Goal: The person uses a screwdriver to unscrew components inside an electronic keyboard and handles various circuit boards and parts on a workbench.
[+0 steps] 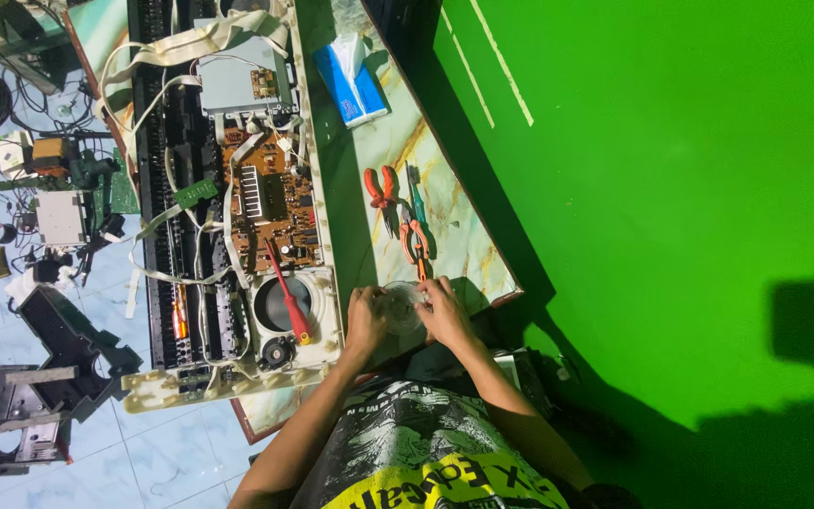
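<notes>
Clear plastic sits between my two hands: a small round container (400, 303) at the near edge of the marbled table (383, 141), just beside the opened keyboard chassis (228, 198). From the head view, my left hand (366, 319) cups its left side and my right hand (443, 311) covers its right side, fingers curled onto the rim. Both hands are closed on the container, one from each side; whether a lid is on I cannot tell.

The risk I judge here is a spill. The container rests close to the table's edge, and if it holds small parts, a slip or a sharp twist could scatter them to the floor. The red screwdriver (286, 292) lies across the speaker opening near my left wrist, so a wide elbow swing might knock it into the brown circuit board (275, 203). The pliers (381, 188) and cutters (414, 240) lie just beyond my right fingers, near enough to be nudged.

Both forearms come in from the lower edge and converge, wrists bent inward, palms facing each other around the container.
</notes>
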